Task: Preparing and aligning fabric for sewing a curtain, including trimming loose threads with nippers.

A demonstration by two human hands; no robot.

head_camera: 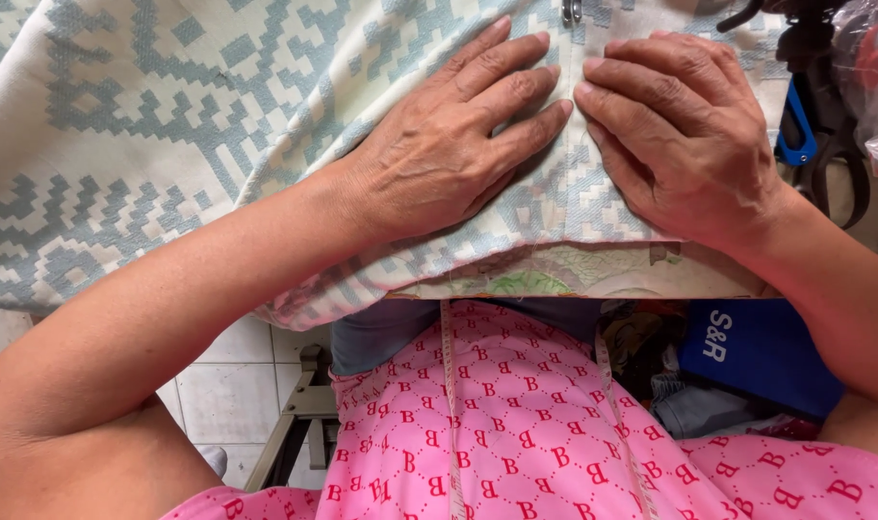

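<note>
Nearest, below the cloth's near edge: a pink patterned garment (555, 433) across the lap, with a pale measuring tape (449, 385) hanging down over it. Right of the tape, under that same edge, a blue bag (757, 351) with white lettering, rectangular, wedged among crumpled fabric scraps (694, 404). Left of the tape, a grey metal frame (295, 424) over white floor tiles (232, 385); open room there, beneath the cloth's overhang.

Above, the cloth (169, 144) itself: cream with a grey-blue blocky woven pattern, spread flat, filling the left and centre, its near edge folded under and drooping past the table front. A floral green and orange lining (545, 281) peeking out along that folded edge.

On the cloth, left hand (449, 144) pressed flat, fingers (516, 91) stretched and slightly spread, gripping nothing, only holding the cloth down. Just beside it, right hand (680, 135) likewise flat and open-palmed on the cloth, fingertips nearly meeting those of the left along a seam. Little free room between the two hands.

Farther, beyond the fingertips at the cloth's far side, a small metal presser part (572, 12), cut off by the top border. Right of the cloth's right edge, dark scissor handles (834, 164) and a blue tool (795, 130), crowded against a clear plastic bag (872, 77).
</note>
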